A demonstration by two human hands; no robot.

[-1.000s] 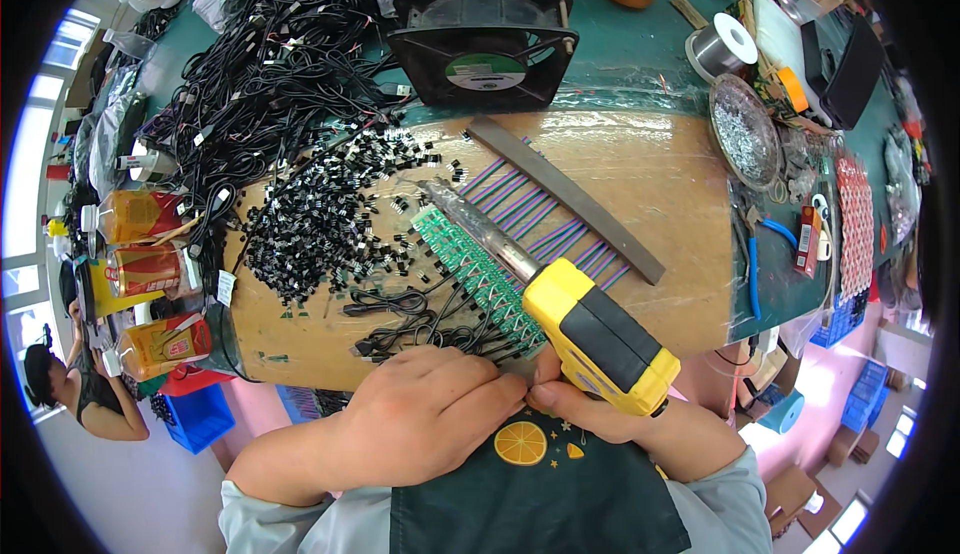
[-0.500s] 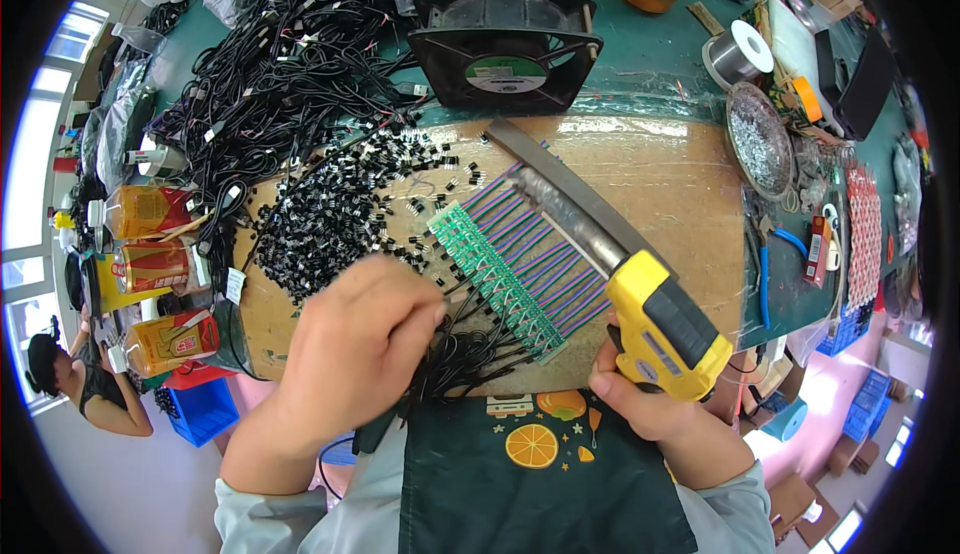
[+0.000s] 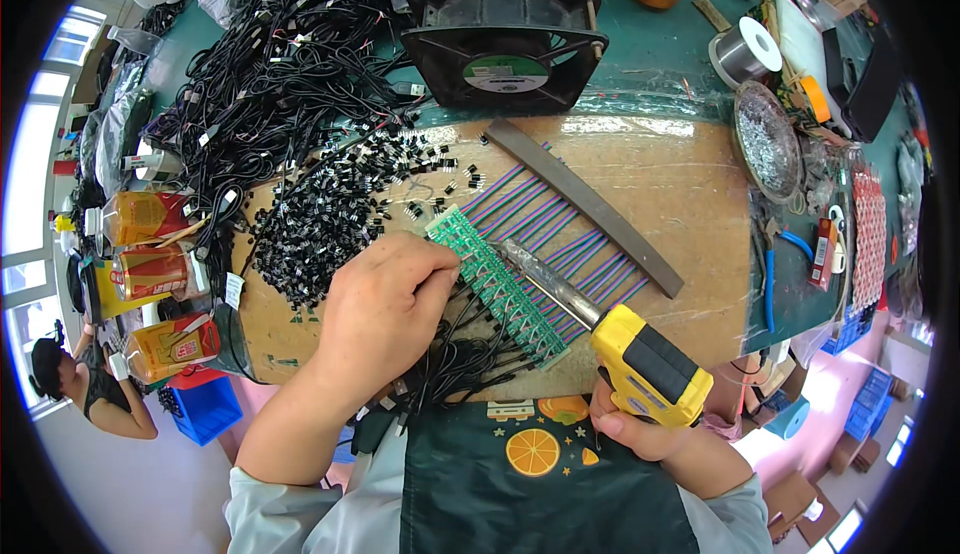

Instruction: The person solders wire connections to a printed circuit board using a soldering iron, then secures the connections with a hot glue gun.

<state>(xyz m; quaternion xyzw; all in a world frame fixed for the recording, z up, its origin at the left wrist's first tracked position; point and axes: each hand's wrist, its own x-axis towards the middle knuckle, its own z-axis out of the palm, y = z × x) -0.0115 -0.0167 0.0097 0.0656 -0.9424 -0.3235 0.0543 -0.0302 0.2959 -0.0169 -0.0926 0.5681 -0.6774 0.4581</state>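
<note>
Left hand: ours [image 3: 390, 294], fingers curled in, thumb and index tips together at the left long side of the board strip; we can't tell if anything is pinched between them.
Right hand: ours [image 3: 640, 429], gripping the soldering gun [image 3: 650, 364] by its yellow-and-black body.
Gun tip: aimed away from the near edge and leftward, over the board strip's right long side; contact we can't confirm.
Board strip: green circuit-board panel [image 3: 500, 289], lying diagonally on the brown mat [image 3: 705, 224] by the near edge of the surface [image 3: 660, 64], lower end closest to that edge.
Wires: striped multicolour leads [image 3: 527, 216] run from the strip's right side to under the brown bar [image 3: 590, 209], roughly parallel to it.
Black leads: cable bunch [image 3: 465, 349] between strip and near edge.
Parts heap: small black components with metal legs [image 3: 320, 224], left half of mat.
Cable pile: black cables [image 3: 280, 74], towards far left corner.
Fan: black axial fan [image 3: 505, 49], upright beyond mat.
Right edge: solder spool [image 3: 735, 59], dish [image 3: 742, 144] of silvery bits, blue-handled pliers [image 3: 770, 289].
Left edge: orange-filled bottles [image 3: 150, 219].
</note>
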